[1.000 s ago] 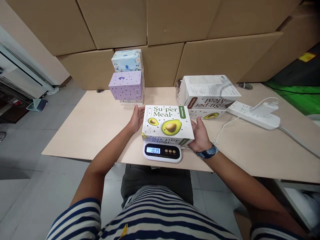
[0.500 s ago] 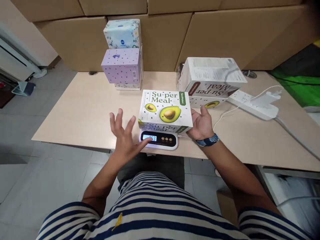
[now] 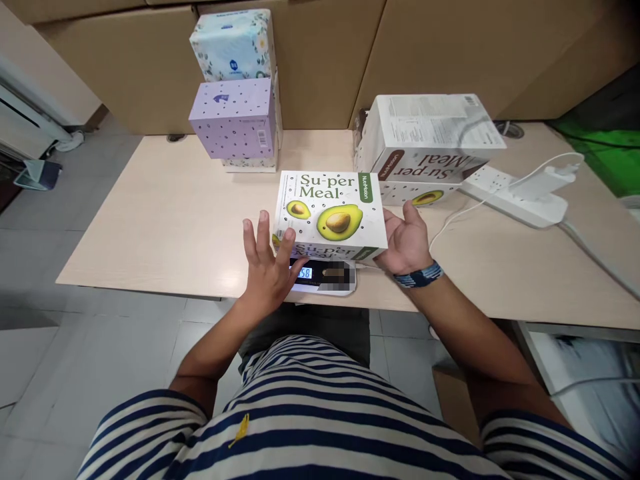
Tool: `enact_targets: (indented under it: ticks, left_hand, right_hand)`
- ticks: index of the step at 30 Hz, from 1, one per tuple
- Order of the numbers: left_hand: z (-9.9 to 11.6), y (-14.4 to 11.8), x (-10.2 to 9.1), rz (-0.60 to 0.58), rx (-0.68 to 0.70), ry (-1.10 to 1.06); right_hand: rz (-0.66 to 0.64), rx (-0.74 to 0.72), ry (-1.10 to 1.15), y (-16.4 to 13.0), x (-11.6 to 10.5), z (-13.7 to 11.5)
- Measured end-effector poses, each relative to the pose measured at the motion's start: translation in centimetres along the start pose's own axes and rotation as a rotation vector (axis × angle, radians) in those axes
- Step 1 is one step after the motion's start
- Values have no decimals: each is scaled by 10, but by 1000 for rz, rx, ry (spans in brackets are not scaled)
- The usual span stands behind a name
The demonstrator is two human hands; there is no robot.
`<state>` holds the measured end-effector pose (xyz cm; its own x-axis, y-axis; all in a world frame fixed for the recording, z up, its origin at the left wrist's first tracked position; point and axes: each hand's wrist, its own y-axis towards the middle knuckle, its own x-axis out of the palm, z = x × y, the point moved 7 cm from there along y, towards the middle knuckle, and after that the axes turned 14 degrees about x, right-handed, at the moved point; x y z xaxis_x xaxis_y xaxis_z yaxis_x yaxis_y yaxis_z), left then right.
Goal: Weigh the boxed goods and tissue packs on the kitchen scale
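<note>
A white Su-per Meal box [image 3: 334, 193] printed with avocados lies flat on a small digital scale [image 3: 316, 287], over the scale's pan. The lit display [image 3: 305, 273] shows digits, partly covered by my left thumb. My left hand [image 3: 266, 267], open with fingers spread, is at the box's left side; its fingertips overlap that edge, and contact is hard to tell. On the right side my right hand [image 3: 406, 243] is held palm up, thumb raised, against or close beside the box. Its fingers are partly hidden by the box, and it looks open.
Another Su-per Meal box [image 3: 435, 123] with brown lettering lies on an avocado box [image 3: 427, 198] at the back right. Beside them is a white power strip [image 3: 520, 200] with cables. A purple box [image 3: 233, 120] and a floral tissue pack [image 3: 233, 47] stand back left, before cardboard boxes [image 3: 320, 60].
My left hand has moved right, from beside the box to its left edge. The digits on the scale's display have changed. My right hand stays by the box. The view has shifted slightly.
</note>
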<state>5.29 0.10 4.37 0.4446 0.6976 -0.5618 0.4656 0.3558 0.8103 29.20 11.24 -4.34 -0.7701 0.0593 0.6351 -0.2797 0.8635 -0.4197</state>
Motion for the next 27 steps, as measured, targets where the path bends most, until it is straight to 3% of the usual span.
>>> enact_targets:
  ticks: [4, 17, 27]
  left_hand:
    - [3, 6, -3, 7, 45, -40]
    - [-10, -11, 12, -90, -128, -172]
    - [-10, -7, 8, -92, -125, -150]
  right_hand:
    - [17, -3, -1, 0, 0, 0]
    - [-33, -39, -149, 1, 0, -5]
    - [-14, -28, -117, 0, 1, -4]
